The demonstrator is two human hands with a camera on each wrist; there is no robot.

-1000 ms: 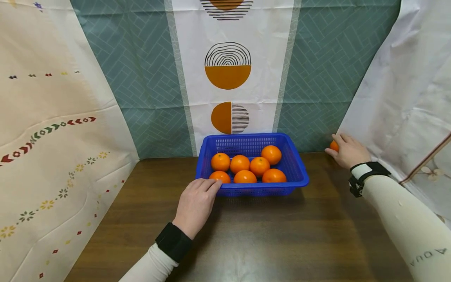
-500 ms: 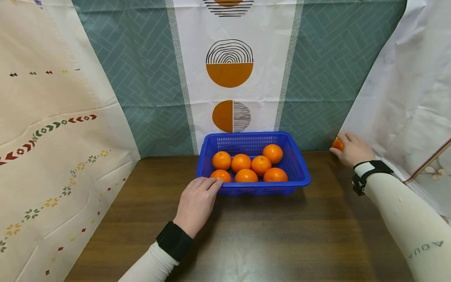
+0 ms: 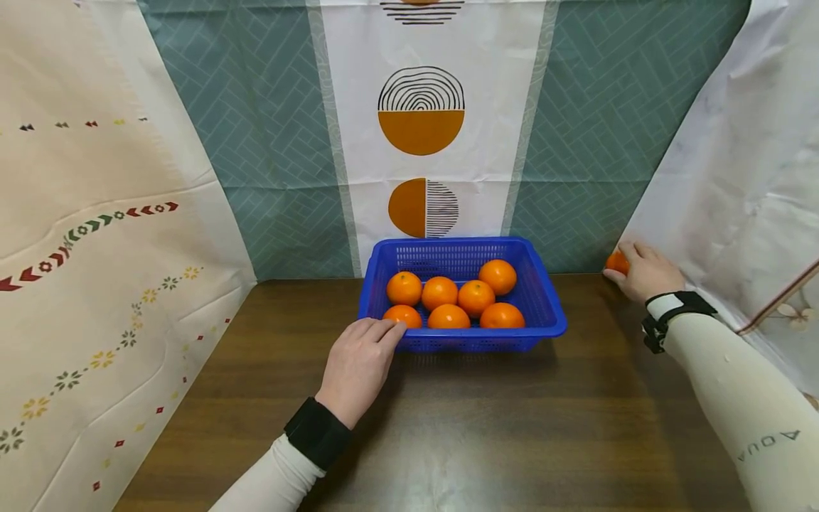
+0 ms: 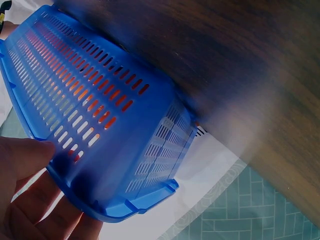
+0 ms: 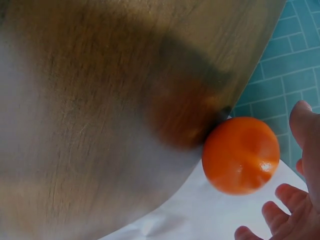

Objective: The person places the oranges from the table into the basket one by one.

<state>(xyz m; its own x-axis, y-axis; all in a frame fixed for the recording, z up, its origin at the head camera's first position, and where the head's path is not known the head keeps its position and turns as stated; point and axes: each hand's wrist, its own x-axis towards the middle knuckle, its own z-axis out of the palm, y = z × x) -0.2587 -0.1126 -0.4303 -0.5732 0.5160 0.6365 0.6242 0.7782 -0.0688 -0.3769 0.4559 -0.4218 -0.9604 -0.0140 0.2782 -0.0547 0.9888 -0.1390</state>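
Note:
A blue slotted plastic basket [image 3: 467, 343] with several oranges [image 3: 475, 298] in it stands at the back middle of the table. My left hand [image 3: 358, 366] grips its front left rim. In the left wrist view the thumb [image 4: 27, 155] lies on the outer wall, while the other fingers go over the rim. At the table's far right corner, my right hand [image 3: 649, 277] is beside a single orange [image 3: 617, 264]. The right wrist view shows that orange [image 5: 241, 156] on the table, with the fingers [image 5: 275, 217] spread and apart from it.
Green and white patterned cloth [image 3: 288, 178] hangs directly behind the brown wooden table [image 3: 473, 427]. Cream cloth [image 3: 109, 284] borders the left side and white cloth [image 3: 723, 199] the right, close to my right forearm.
The head view has shifted slightly. My right hand has drawn a little to the right, so more of the lone orange shows. The left hand stays on the basket rim.

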